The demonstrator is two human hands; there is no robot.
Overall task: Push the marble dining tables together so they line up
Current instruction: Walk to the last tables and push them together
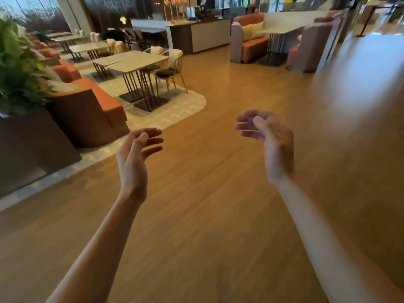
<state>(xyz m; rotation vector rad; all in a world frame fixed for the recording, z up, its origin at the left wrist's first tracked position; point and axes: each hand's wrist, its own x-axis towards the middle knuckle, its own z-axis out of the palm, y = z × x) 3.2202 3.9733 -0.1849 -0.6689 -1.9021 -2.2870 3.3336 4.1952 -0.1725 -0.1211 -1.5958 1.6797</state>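
Note:
Two pale marble dining tables on thin dark metal legs stand close together on a light rug at the upper left, far from me. A smaller marble table overlaps them on their left, set slightly askew. My left hand and my right hand float over the wooden floor in the middle of the view, palms facing each other, fingers apart and curled, holding nothing. Both hands are well short of the tables.
An orange sofa and a dark planter with green leaves line the left side. Chairs stand behind the tables. More tables recede at the back left. An orange booth and a counter lie beyond the wooden floor.

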